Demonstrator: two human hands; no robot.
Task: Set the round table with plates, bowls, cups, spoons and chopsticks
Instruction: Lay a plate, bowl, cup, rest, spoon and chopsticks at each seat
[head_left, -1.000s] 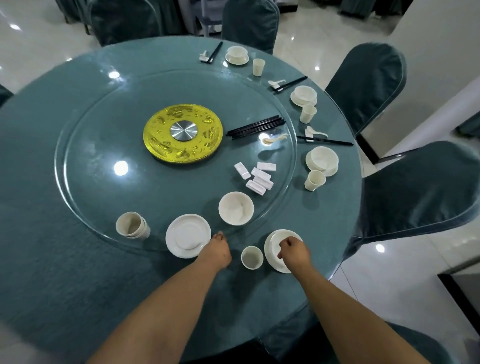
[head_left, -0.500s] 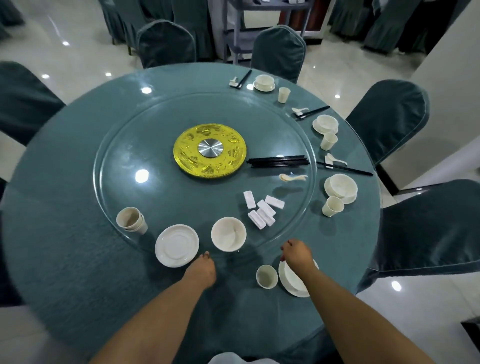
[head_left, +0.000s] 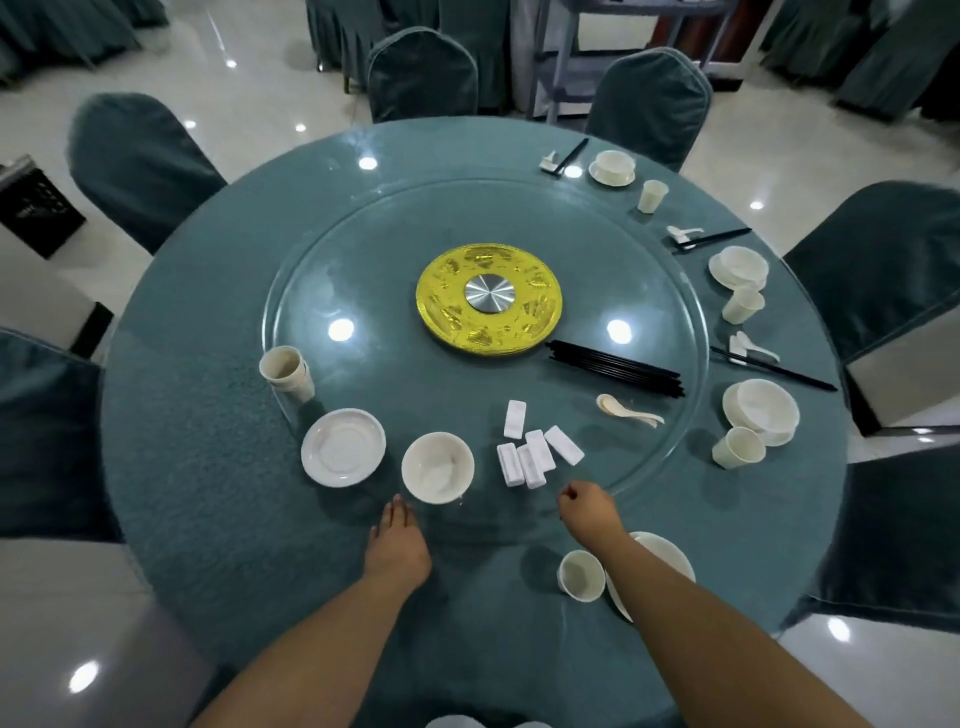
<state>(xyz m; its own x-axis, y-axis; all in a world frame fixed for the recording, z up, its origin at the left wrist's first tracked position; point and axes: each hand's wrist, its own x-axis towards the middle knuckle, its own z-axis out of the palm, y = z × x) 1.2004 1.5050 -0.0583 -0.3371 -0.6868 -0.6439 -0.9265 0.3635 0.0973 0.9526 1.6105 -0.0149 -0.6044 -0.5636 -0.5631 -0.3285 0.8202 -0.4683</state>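
The left hand lies flat, fingers open, on the table beside the bowl. The right hand, fingers curled and empty, hovers near the chopstick rests.

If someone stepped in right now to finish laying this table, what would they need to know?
Left hand rests flat by the glass turntable, empty. Right hand is loosely curled near the chopstick rests, seemingly empty.
Done: three settings along the right rim. The nearest setting has only plate and cup.
Still on the turntable: stacked cups, plate stack, bowl, spoon, chopsticks.
Left: finish the nearest setting, then the bare left side.
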